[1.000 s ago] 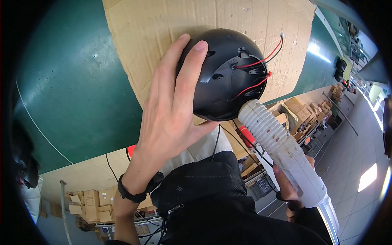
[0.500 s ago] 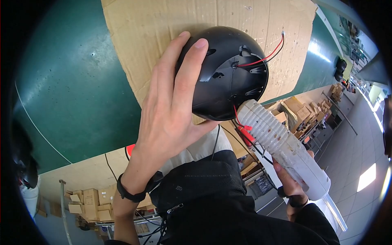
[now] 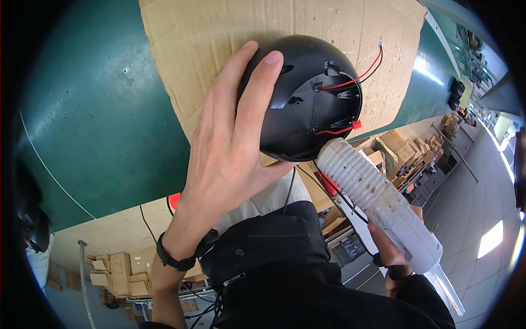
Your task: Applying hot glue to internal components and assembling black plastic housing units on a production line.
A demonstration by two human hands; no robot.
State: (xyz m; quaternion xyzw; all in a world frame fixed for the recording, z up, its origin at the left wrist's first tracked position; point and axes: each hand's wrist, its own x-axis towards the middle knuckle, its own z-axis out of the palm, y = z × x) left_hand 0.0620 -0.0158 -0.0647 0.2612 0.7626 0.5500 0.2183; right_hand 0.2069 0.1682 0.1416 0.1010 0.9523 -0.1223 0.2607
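A round, glossy black plastic shell (image 3: 307, 109) rests on a cardboard sheet in front of me. My left hand (image 3: 227, 131) grips its left side, two fingers laid over the top and the thumb along the near edge. A red-and-black wire pair (image 3: 361, 79) with a small white plug rises from the shell. A shorter red wire (image 3: 335, 131) ends in a red connector at the right rim. My right hand (image 3: 389, 241) is wrapped round a worn white glue gun (image 3: 389, 203) with a ribbed barrel and a clear stick at its back. Its front end is close to the shell's near right edge; the tip is hidden.
The cardboard (image 3: 192, 66) covers part of a green tabletop (image 3: 98, 126). Black cables (image 3: 345, 197) hang beside the glue gun, near a red handle-like object (image 3: 329, 185). Cardboard boxes (image 3: 123, 274) stand at lower left, with more boxes (image 3: 402, 151) at the right.
The short red wire and its connector, which hung down by the glue gun's front, now lie across the shell's right side. Hand and glue gun have shifted only slightly.
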